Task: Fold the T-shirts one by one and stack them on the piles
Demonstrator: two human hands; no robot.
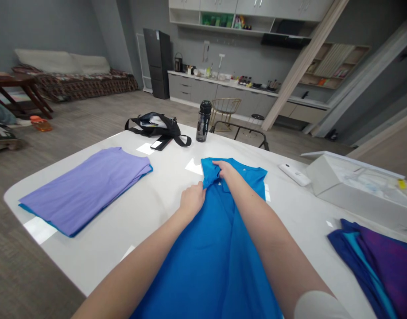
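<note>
Blue polo shirt (206, 274) lying lengthwise on white table (123, 230), collar end at 12 o'clock, raised in small fold. Left hand (192, 200): fingers together, clamped on collar fold (210, 173). Right hand (225, 170): fingers together, also clamped there. Lavender shirt (85, 190) at 9 o'clock; water bottle (203, 121) at 12 o'clock.

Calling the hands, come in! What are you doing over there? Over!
Left hand, right hand: both gripping the blue polo shirt near its collar. Folded lilac shirt alongside, not touching. Over.
</note>
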